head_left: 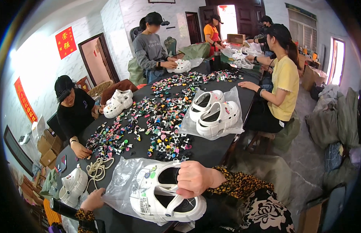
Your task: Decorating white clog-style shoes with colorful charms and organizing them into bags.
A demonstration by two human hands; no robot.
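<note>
A pair of white clogs (153, 196) lies at the near edge of the black table, toes inside a clear plastic bag (124, 178). Colourful charms sit on the upper clog's toe; a barcode label is on the lower one. My right hand (194, 179) is closed in a fist on the clogs at their openings, near the heel straps. My left hand (93, 200) pinches the bag's left edge; its fingertips are partly hidden by the plastic. Just beyond my left hand stands another white clog (73, 185), next to a coil of cream cord (98, 169).
Loose colourful charms (165, 112) are heaped along the black table (149, 152). Bagged white clogs (219, 118) stand at the right edge, another pair (118, 104) at the left. Several people work around the table; one person's hand (80, 150) reaches into the charms. A phone (62, 163) lies at left.
</note>
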